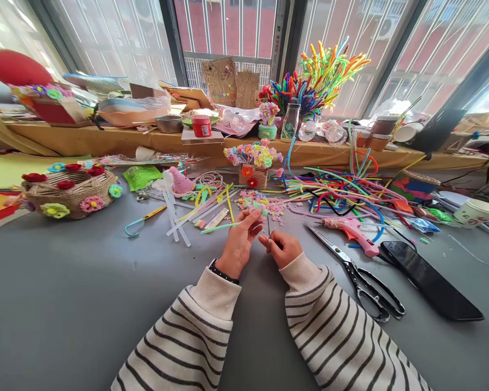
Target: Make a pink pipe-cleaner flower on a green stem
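Observation:
My left hand is closed in a pinch on a small mint-green fuzzy piece, held just above the table. Close beside it, my right hand is closed around a thin dark metal tool that points up and away; its kind is too small to make out. A mint-green pipe cleaner reaches out to the left behind my left hand; whether it joins the held piece is hidden. Beyond my fingers lies a scatter of pastel fuzzy clippings.
Large scissors, a pink glue gun and a black phone lie to the right. Glue sticks and a flower-trimmed basket are left. Behind stand a small flower pot and a pile of pipe cleaners.

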